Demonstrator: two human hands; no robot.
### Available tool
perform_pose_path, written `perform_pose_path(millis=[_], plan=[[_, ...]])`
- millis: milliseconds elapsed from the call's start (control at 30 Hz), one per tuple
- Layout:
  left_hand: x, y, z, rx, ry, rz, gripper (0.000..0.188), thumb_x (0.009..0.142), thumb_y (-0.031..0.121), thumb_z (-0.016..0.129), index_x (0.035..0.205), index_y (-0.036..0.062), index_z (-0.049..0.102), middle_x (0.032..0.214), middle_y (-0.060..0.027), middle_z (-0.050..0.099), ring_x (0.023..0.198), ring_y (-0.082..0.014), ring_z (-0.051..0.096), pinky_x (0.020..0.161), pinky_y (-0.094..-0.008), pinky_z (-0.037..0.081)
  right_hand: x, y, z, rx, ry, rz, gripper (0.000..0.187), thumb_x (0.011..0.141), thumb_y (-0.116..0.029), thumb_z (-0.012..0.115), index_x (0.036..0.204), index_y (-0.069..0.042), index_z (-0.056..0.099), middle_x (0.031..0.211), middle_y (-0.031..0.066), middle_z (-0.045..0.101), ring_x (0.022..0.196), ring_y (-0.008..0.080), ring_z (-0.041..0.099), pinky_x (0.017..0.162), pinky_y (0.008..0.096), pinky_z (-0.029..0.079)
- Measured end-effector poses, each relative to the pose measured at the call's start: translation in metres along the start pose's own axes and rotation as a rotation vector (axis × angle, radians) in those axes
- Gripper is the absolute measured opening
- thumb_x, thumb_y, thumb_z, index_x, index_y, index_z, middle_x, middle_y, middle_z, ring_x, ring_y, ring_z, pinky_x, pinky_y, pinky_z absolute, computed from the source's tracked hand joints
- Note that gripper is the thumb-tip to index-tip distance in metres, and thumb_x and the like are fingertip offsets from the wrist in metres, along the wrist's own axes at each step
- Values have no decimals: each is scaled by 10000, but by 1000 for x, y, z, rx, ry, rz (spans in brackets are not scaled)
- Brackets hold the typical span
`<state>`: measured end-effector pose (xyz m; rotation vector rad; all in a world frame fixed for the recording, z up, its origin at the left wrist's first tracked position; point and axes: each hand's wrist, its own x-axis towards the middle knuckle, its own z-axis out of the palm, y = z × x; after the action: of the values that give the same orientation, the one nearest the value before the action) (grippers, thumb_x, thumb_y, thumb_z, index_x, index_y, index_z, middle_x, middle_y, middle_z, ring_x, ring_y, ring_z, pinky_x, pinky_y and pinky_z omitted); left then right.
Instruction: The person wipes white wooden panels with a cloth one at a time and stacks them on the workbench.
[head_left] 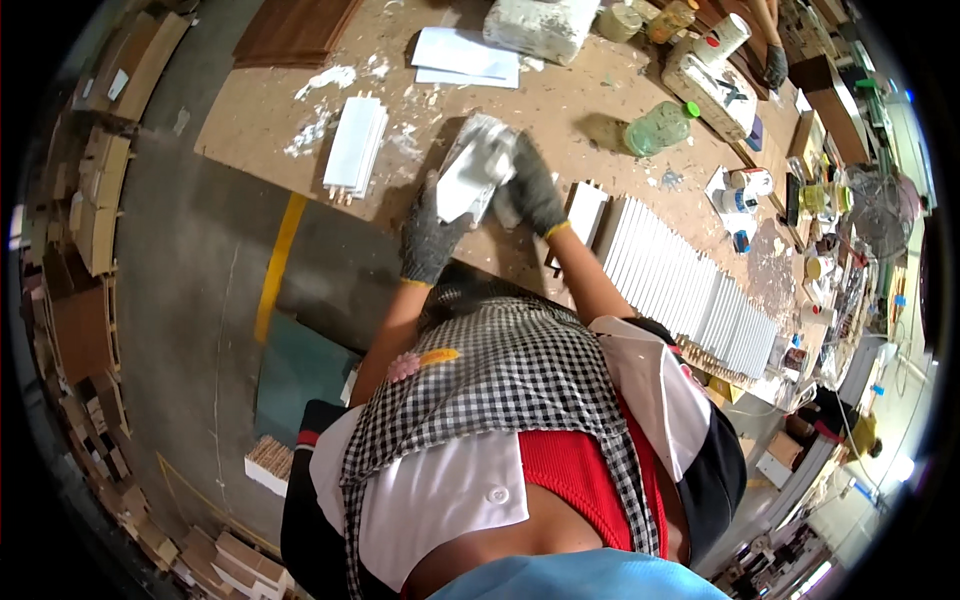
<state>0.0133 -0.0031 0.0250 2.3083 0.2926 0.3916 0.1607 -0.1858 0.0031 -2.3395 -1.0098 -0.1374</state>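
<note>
My left hand (430, 235), in a dark grey glove, holds a white rectangular panel (462, 182) by its lower end above the edge of the brown workbench (560, 100). My right hand (532, 188), also gloved, presses a white rag (490, 145) against the upper end of the panel. Just to the right lies a long row of white panels (690, 285) stacked on edge. A small stack of white panels with wooden dowels (355, 145) lies to the left on the bench.
On the bench stand a green-capped plastic bottle (658, 127), white paper sheets (465, 55), a white sack (540, 25), small jars and tins (745, 190). Another person's gloved hand (775, 65) is at the far end. Wooden pieces line the floor at the left (90, 230).
</note>
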Motion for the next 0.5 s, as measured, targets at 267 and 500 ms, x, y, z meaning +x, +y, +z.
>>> perform_pose_path(millis=[267, 500], plan=[[16, -19, -51, 109, 288, -59, 851, 865, 475, 757, 1486, 9, 409, 1265, -291, 608, 1118, -451, 603, 962, -506, 489, -9, 65, -50, 680, 496, 687, 315, 1040, -285, 557, 1092, 6, 667, 826, 63, 672, 708, 175, 563, 642, 368, 459], [56, -113, -87, 381, 427, -49, 896, 828, 525, 751, 1468, -1, 410, 1332, -300, 542, 1255, -465, 488, 1078, -593, 343, -90, 50, -146, 1159, 690, 851, 388, 1043, -335, 574, 1245, -8, 620, 1040, 63, 693, 886, 159, 663, 734, 299, 544]])
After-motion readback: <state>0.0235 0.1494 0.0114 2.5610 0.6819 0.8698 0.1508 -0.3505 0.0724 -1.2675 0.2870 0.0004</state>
